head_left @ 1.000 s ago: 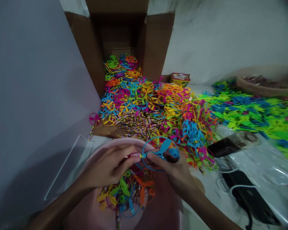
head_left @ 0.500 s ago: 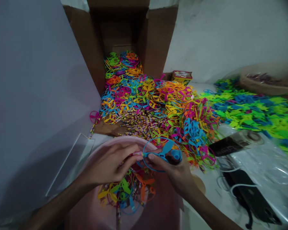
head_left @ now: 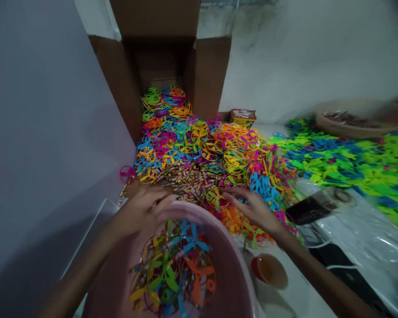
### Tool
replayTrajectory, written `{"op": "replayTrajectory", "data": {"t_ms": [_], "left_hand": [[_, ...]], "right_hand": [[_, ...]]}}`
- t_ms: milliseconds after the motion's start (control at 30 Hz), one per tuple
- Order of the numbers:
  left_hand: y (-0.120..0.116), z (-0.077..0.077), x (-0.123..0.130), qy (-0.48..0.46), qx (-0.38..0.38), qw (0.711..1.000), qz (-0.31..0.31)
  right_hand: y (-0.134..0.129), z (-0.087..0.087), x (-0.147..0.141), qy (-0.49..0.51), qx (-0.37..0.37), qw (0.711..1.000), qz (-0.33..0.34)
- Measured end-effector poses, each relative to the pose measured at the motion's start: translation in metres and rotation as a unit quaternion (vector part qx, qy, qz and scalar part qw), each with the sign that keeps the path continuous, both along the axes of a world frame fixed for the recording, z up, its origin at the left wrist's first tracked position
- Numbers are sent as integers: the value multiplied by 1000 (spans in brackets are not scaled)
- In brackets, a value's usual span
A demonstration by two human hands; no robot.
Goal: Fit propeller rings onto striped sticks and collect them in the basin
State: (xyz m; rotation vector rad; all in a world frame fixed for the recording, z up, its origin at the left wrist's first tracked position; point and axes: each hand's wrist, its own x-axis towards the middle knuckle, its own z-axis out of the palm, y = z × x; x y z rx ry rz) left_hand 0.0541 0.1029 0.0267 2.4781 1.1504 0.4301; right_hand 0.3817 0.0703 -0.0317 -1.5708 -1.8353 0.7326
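Note:
My left hand (head_left: pixel 141 214) is smeared by motion above the left rim of a pink tub (head_left: pixel 240 256). Its thumb and fingers look apart, with nothing visible between them. Just beyond it lies a heap of small patterned sticks (head_left: pixel 194 179). My right hand (head_left: pixel 254 210) reaches over the pile on the right, fingers stretched out, the tips beside a yellow-green ringed propeller (head_left: pixel 217 198). Whether they touch it I cannot tell. Inside the tub are several propellers on sticks, among them a blue propeller (head_left: pixel 193 238) and an orange propeller (head_left: pixel 199 271).
Ringed propellers spill from a cardboard box (head_left: pixel 210 75) at the back. Green and blue plastic pieces (head_left: pixel 338 159) cover the right side, near a round basket (head_left: pixel 345 130). A cup (head_left: pixel 272 270), a dark phone (head_left: pixel 348 274) with a white cable and clear plastic sheeting (head_left: pixel 368 229) lie at right.
The blue propeller and stick have left my hands; a blue propeller now lies atop those in the tub. My hands have separated, the left moving left, the right toward the pile. The view has shifted.

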Motion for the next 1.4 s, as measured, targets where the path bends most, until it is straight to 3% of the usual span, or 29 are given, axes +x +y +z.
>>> {"op": "replayTrajectory", "data": {"t_ms": [33,100,167,300,467,567,700,867,933,1000,1033,1100,1200,1300,1400], "left_hand": [[15,-6,9,22,15,1000,5],[46,-24,33,87,36,995,-25],[73,-45,61,157,37,984,-77],[102,-82,105,197,24,971,-131],[106,-99,123,203,14,967,-154],[107,-96,121,171,6,977,-124],[107,-79,105,87,-2,996,-22],[74,-54,76,-73,-59,994,62],[48,-47,68,-224,-161,958,72],[18,-41,64,-390,-266,878,77],[4,-39,63,-444,-296,842,79],[-23,-35,63,-484,-307,815,91],[-50,-29,66,-473,-289,825,113],[-61,-22,68,-456,-263,843,110],[-61,-14,64,-436,-233,865,87]], "right_hand": [[13,-12,7,-88,26,996,-9],[34,-37,14,-239,4,971,21],[45,-59,12,-259,-9,965,39],[53,-77,6,-213,12,976,47],[61,-66,10,-52,48,997,22],[63,-56,10,63,49,996,-48],[51,-33,-1,234,12,966,-106],[20,-3,-29,509,-110,850,-78],[8,5,-41,550,-116,823,-86],[-3,11,-52,575,-120,803,-98],[-7,15,-57,585,-122,795,-104],[-15,23,-66,608,-132,775,-111],[-28,37,-81,649,-157,733,-131],[-41,45,-96,677,-199,693,-145],[-49,46,-103,669,-225,697,-127]]}}
